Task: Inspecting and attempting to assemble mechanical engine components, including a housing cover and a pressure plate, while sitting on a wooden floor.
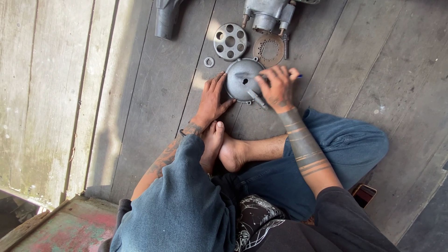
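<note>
Upper left of the frame holds only pale weathered planks (51, 93); a grey metal tube (165, 18) lies at the top edge, left of centre. Just below and right of it sits a small toothed ring (209, 61), then a round metal disc with holes (230, 41), both flat on the dark boards.

Left of centre, the left hand (212, 100) lies open and flat on the floor, fingers spread, its fingertips touching the left rim of the domed metal cover (242, 81). That cover rests slightly above the middle of the frame, dome up, with a small hole near its crown and little lugs around the edge.

It looks like cast metal: stiff, fairly heavy for its size, and smooth on the dome, so likely slippery there. The rim and lugs seem the surest places to grip; the edge may be thin enough to chip if dropped.

The right hand (278, 88) is curled over the cover's right side, closed around a thin blue-tipped tool (297, 76) whose kind I cannot tell. Above it lie a rusty brown perforated disc (268, 50) and a grey engine casing (266, 14). Lower right, a phone (365, 193) peeks from beside the knee.
</note>
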